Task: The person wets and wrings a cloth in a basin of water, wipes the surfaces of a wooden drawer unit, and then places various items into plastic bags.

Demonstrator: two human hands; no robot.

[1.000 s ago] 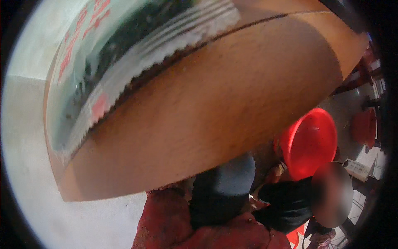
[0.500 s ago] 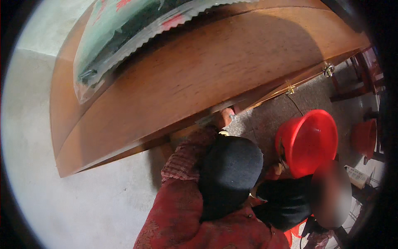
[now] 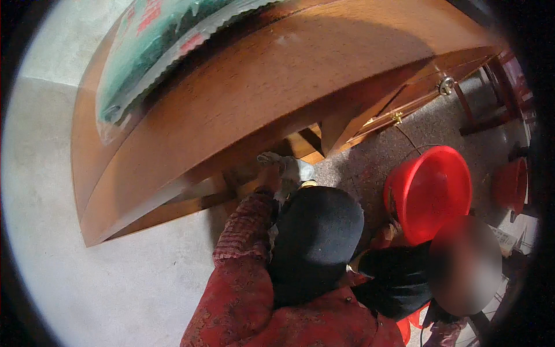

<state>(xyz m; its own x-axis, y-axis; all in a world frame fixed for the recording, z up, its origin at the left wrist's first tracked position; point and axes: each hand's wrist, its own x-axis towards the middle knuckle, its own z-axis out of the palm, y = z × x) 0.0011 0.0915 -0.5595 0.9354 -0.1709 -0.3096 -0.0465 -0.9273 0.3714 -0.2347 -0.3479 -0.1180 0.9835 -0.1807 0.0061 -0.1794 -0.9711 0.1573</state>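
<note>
My left hand (image 3: 270, 176), at the end of a red patterned sleeve, reaches beneath the front edge of a wooden furniture top (image 3: 260, 98). Its fingers are closed on a pale grey cloth (image 3: 298, 170), partly hidden in an open space of the furniture. Just below it is a dark, rounded fabric shape (image 3: 315, 237). On the top lies a clear plastic package (image 3: 124, 75) with red print and dark green contents. I cannot make out my right hand.
A red basin (image 3: 433, 194) stands on the speckled floor (image 3: 370, 162), with another tub (image 3: 509, 185) behind it. A person in black (image 3: 393, 283) is at the lower right. Wooden legs (image 3: 485, 110) are at the right; a pale wall (image 3: 46, 191) is at the left.
My left hand has moved left and slightly up under the furniture edge, and the grey cloth shows more. A second ago the furniture top and package appeared much closer, hiding this hand.
</note>
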